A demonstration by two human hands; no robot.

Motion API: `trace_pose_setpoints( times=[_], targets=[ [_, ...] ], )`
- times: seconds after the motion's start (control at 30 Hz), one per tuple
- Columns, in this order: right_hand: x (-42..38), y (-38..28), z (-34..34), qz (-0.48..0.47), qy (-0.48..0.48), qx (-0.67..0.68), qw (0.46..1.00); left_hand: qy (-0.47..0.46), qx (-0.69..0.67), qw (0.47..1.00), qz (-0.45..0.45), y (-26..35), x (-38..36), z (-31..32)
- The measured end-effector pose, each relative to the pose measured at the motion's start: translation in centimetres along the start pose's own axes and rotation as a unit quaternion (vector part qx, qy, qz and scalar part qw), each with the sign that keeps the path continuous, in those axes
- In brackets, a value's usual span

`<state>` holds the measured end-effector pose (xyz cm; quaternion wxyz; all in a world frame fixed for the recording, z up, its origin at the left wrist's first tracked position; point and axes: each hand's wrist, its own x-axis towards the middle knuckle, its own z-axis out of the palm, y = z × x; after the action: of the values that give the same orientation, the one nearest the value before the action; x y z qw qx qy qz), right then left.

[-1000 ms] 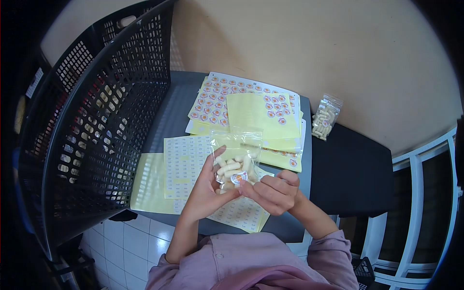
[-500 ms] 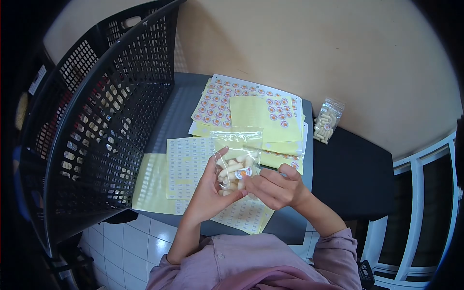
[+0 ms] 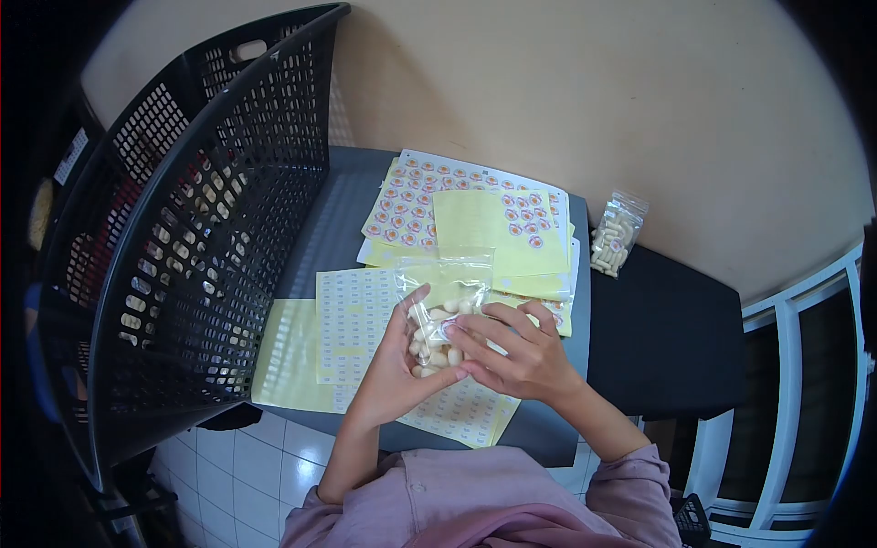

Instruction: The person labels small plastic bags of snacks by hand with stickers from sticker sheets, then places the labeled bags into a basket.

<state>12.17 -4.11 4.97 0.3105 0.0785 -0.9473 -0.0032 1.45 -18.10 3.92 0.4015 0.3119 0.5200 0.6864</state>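
Note:
A clear zip bag (image 3: 438,270) of pale, finger-shaped pieces is held upright over the sheets. My left hand (image 3: 391,374) is wrapped round its left side and lower edge, with the thumb along the bottom. On the bag's front sits a small round sticker (image 3: 448,329), mostly covered by fingertips. My right hand (image 3: 523,358) presses those fingertips onto the sticker, its fingers stretched and apart. Beneath the bag lie label sheets (image 3: 345,315) with rows of small print. Behind it are sheets of round stickers (image 3: 402,205) and a largely bare yellow backing sheet (image 3: 468,224).
A tall black plastic basket (image 3: 210,228) stands on the left with packed bags visible through its holes. A filled zip bag (image 3: 614,242) rests on the black surface (image 3: 671,329) at right, near the wall. White railings (image 3: 786,365) are at far right.
My right hand's fingers have gone from curled at the sticker's edge to stretched across it, now covering most of it. My left hand still holds the bag.

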Motion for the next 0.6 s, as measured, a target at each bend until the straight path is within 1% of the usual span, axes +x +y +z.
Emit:
trace_pose_setpoints(
  times=[0.03,0.07,0.13,0.17,0.23,0.37,0.43,0.47,0.53,0.6],
  targets=[
    [-0.1,-0.1,0.0,0.024,-0.040,0.020,0.999,-0.002,-0.005,1.000,0.002,0.1,0.0,0.1],
    [-0.2,-0.1,-0.1,0.025,-0.040,0.019,0.999,-0.003,-0.010,1.000,0.004,0.1,-0.1,0.1],
    [-0.2,-0.3,-0.4,0.076,-0.080,0.028,0.994,-0.011,-0.002,1.000,0.009,0.0,-0.1,0.1],
    [-0.2,-0.3,-0.4,0.077,-0.079,0.026,0.994,-0.018,0.005,1.000,0.014,0.0,-0.1,0.1],
    [0.0,-0.4,-0.5,0.112,-0.105,0.034,0.988,-0.018,0.002,1.000,0.009,0.1,0.1,0.1],
    [0.2,-0.3,-0.6,0.142,-0.094,0.043,0.984,-0.014,-0.012,1.000,0.005,-0.2,0.3,0.3],
    [-0.4,-0.3,-0.4,0.176,-0.077,0.065,0.979,-0.019,-0.002,1.000,0.000,-0.3,0.3,0.5],
    [-0.8,-0.3,-0.2,0.176,-0.076,0.065,0.979,-0.024,0.007,1.000,-0.006,-0.3,0.3,0.6],
    [-1.8,-0.5,0.0,0.127,-0.018,0.028,0.991,-0.027,-0.004,1.000,-0.001,-0.2,0.4,0.7],
    [-2.0,-0.7,-0.4,0.146,-0.033,0.006,0.989,-0.030,-0.015,0.999,0.003,-0.3,0.5,0.8]
  ],
)
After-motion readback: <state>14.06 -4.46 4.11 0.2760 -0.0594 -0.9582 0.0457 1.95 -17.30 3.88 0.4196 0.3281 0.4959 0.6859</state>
